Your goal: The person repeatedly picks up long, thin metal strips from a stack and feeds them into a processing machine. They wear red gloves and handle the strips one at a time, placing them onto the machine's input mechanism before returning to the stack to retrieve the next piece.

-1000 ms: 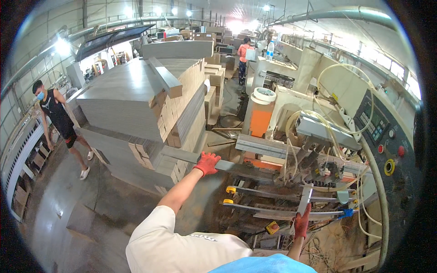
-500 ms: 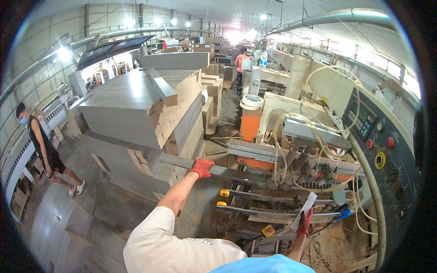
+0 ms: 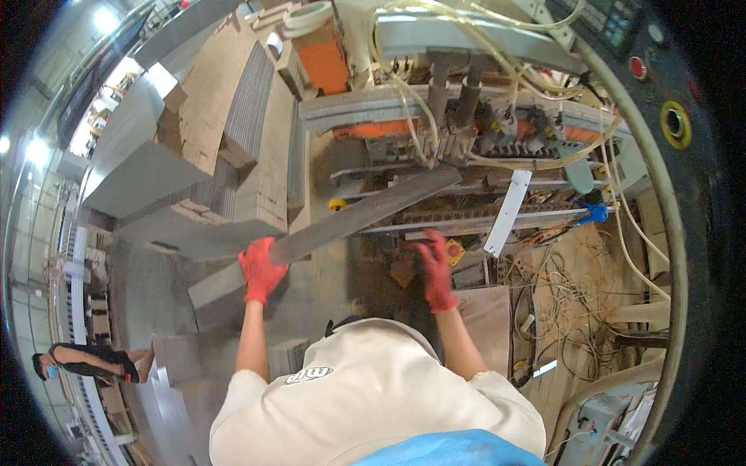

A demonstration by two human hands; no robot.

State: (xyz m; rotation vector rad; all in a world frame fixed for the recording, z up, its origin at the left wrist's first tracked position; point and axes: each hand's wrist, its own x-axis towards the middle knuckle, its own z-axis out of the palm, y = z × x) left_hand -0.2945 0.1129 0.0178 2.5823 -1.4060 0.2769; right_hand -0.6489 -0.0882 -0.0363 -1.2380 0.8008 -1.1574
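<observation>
My left hand (image 3: 263, 269), in a red glove, is closed round a long dark grey board strip (image 3: 365, 217) near its lower left end. The strip slants up to the right, its far end lying over the machine's rails below the drilling head (image 3: 454, 116). My right hand (image 3: 437, 272), also red-gloved, is held in front of the rails with fingers apart and nothing in it. To its right, a narrow white plate (image 3: 509, 213) with small holes lies slanted across the rails, apart from the hand.
Stacked grey boards (image 3: 249, 109) stand at the left. A control panel (image 3: 660, 85) with buttons curves along the right, and pale hoses (image 3: 536, 165) loop over the machine. Tangled cords (image 3: 563, 287) lie at lower right. Another person (image 3: 93, 363) is at far left.
My right hand has let go of the white plate, which now rests on the rails. The grey strip has swung to a slant with my left hand, now nearer me. My view has tilted down.
</observation>
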